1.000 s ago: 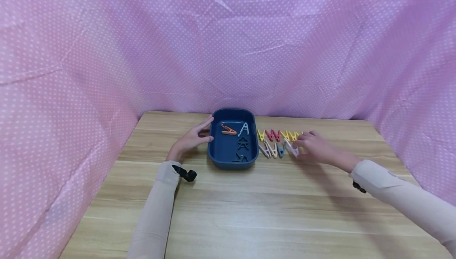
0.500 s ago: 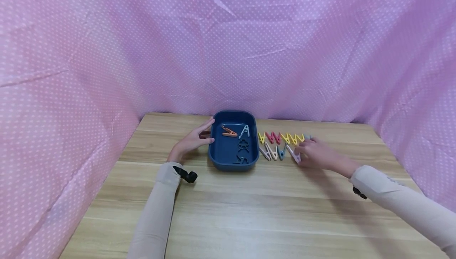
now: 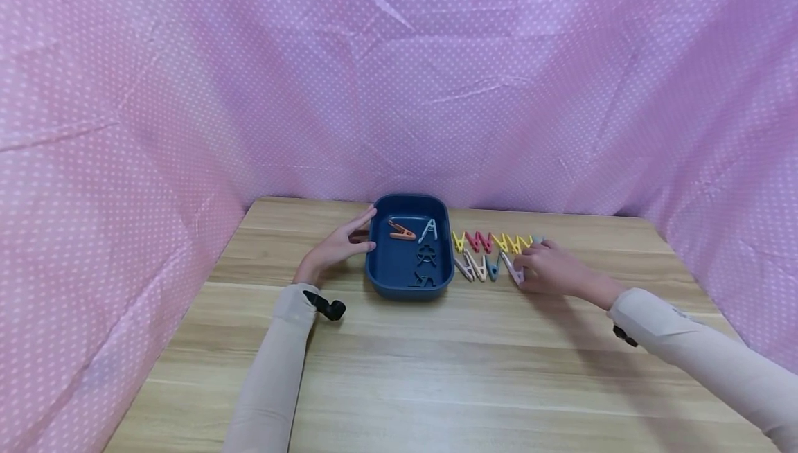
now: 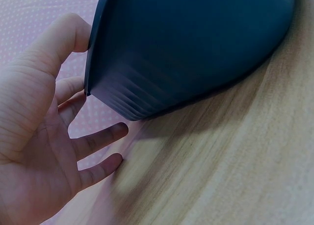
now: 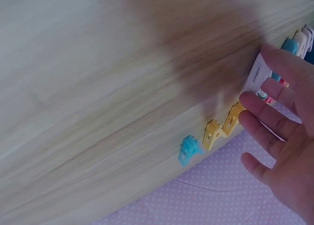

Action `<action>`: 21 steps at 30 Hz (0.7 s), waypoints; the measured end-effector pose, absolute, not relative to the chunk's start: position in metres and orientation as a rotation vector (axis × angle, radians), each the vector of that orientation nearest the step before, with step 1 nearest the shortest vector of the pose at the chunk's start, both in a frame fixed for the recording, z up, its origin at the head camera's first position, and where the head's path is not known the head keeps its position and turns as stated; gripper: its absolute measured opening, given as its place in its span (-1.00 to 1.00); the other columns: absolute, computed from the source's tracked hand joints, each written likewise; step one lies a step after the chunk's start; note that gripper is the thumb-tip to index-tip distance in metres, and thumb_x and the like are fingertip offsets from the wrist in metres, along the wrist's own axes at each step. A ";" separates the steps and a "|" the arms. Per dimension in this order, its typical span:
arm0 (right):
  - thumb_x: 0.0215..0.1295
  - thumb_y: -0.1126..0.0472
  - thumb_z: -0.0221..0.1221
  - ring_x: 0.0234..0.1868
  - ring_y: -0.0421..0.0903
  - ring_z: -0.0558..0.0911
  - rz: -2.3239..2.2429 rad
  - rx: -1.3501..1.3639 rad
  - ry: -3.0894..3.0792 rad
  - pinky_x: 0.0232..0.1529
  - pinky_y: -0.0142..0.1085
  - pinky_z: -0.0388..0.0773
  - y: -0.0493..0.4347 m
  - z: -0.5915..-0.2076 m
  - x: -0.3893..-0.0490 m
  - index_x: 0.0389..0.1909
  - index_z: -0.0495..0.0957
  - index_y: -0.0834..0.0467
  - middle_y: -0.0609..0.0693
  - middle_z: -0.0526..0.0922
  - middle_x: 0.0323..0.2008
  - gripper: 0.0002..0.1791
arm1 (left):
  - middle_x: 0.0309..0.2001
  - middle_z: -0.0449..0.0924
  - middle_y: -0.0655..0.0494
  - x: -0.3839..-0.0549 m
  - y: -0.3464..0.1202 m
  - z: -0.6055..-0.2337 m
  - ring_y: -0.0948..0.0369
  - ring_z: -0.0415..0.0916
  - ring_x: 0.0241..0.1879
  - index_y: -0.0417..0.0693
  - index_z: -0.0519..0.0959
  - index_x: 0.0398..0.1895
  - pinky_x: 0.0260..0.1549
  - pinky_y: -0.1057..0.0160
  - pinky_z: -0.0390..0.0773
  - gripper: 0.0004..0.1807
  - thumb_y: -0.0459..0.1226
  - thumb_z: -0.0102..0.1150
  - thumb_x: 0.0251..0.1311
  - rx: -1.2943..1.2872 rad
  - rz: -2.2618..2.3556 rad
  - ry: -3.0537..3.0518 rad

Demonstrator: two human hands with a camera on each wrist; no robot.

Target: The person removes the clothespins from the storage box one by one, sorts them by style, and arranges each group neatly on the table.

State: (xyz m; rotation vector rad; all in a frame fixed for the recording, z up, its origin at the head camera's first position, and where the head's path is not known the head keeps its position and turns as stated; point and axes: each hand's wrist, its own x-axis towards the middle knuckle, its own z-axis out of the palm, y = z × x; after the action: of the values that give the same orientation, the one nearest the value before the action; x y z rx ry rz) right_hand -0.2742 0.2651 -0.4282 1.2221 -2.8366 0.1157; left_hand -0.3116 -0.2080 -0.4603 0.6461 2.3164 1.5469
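My left hand (image 3: 333,249) is at the left side of a dark blue plastic bin (image 3: 408,294). Its fingers are spread, with the thumb and upper fingers touching the rim (image 4: 89,70). Right of the bin, my right hand (image 3: 555,271) pinches a pale lilac clothespin (image 3: 512,269) between thumb and index finger as it lies on the table. That clothespin ends a front row with a blue-grey clothespin (image 3: 492,269), a cream one (image 3: 479,269) and a greyish one (image 3: 464,269). The right hand's other fingers are loosely extended.
Inside the bin lie an orange clothespin (image 3: 402,232), a pale blue one (image 3: 428,230) and two dark green outline-like pieces (image 3: 427,255). A back row has yellow clothespins (image 3: 501,242), red ones (image 3: 479,241) and a turquoise one (image 5: 189,150). A pink dotted cloth (image 3: 399,93) hangs behind.
The right hand has drawn slightly back toward me with the lilac clothespin, uncovering the blue clothespin at the back row's end. The left hand stays at the bin.
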 end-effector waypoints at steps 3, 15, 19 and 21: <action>-0.01 0.19 0.52 -0.23 0.00 0.65 0.121 1.217 -2.833 -0.13 0.06 0.51 0.264 -0.428 -0.275 -0.29 0.68 0.11 0.00 0.71 -0.32 -0.73 | 0.69 -0.34 0.21 -0.312 -0.208 -0.461 -0.16 0.11 0.56 0.06 -0.09 0.67 0.47 -0.21 0.24 -0.12 -0.28 0.17 0.45 0.644 1.556 2.311; 0.06 0.18 0.47 -0.25 -0.01 0.64 0.128 1.213 -2.805 -0.06 0.11 0.51 0.261 -0.429 -0.276 -0.28 0.69 0.11 -0.01 0.72 -0.32 -0.78 | 0.69 -0.33 0.25 -0.311 -0.208 -0.462 -0.17 0.10 0.56 0.06 -0.09 0.67 0.48 -0.23 0.21 -0.13 -0.28 0.17 0.45 0.652 1.563 2.307; 0.07 0.16 0.47 -0.26 -0.04 0.62 0.126 1.224 -2.792 -0.05 0.14 0.50 0.259 -0.430 -0.278 -0.31 0.68 0.10 -0.03 0.71 -0.35 -0.79 | 0.69 -0.32 0.25 -0.311 -0.208 -0.462 -0.16 0.11 0.55 0.07 -0.09 0.67 0.48 -0.22 0.22 -0.13 -0.28 0.17 0.45 0.646 1.562 2.308; 0.05 0.17 0.48 -0.26 -0.03 0.61 0.133 1.225 -2.785 -0.03 0.17 0.49 0.258 -0.429 -0.279 -0.34 0.67 0.09 -0.03 0.70 -0.36 -0.80 | 0.69 -0.31 0.25 -0.311 -0.208 -0.462 -0.15 0.13 0.55 0.07 -0.09 0.67 0.47 -0.21 0.24 -0.12 -0.27 0.17 0.44 0.643 1.562 2.312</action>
State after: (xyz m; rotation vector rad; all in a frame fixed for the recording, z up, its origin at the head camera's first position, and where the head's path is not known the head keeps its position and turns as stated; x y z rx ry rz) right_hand -0.2795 0.2583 -0.4295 1.2254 -2.7846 0.1333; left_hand -0.3109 -0.2079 -0.4621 0.6426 2.3121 1.5619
